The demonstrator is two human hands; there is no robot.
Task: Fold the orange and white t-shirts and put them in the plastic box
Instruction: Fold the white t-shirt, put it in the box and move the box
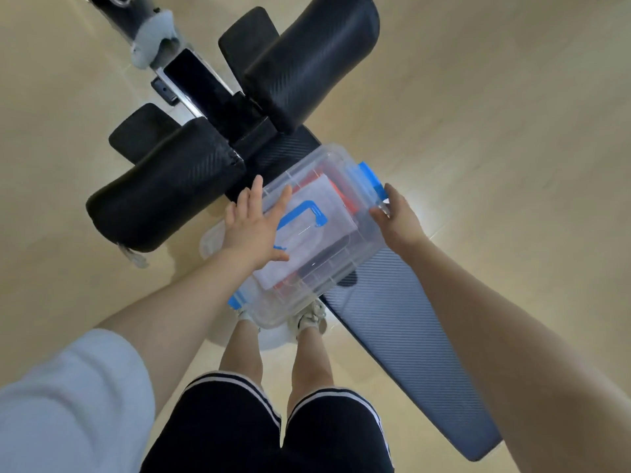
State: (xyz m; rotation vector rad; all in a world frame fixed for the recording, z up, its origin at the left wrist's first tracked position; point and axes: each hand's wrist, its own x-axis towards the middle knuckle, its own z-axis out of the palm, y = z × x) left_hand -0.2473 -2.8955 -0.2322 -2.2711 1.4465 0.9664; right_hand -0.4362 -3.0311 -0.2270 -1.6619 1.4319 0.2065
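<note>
Box (pixel 307 240) holds both shirts, lid on; step in hand looks like closing or latching, near the task's end. Left hand (pixel 254 227) lies flat and spread on the lid (pixel 338 213), palm down, fingers loose, gripping nothing, just beside the blue handle (pixel 302 213). Right hand (pixel 397 216) is at the box's far right corner, fingers curled onto the lid rim just below the blue latch (pixel 370 177); it seems to pinch the rim, though whether it squeezes or only steadies, cannot tell. Through the clear lid: white shirt (pixel 314 199) folded on top, orange shirt (pixel 345 196) showing at its right edge and again at the near end. A second blue latch (pixel 235 300) sits at the box's near left corner, not obviously snapped down.

Next move, as a guess: press the lid flat with the left hand, then snap both latches; that needs the box held from sliding.

Box rests on a padded black bench (pixel 409 336), which serves as the desk. The bench is narrow, so the box overhangs it on the left and near sides, above the person's shoes (pixel 309 317). Tipping off that edge is the risk if the push is off-centre. Beyond the box, two black roller pads (pixel 164 196) crowd the far side; right of the box the bench pad is open, with bare floor (pixel 512 131) all around.
</note>
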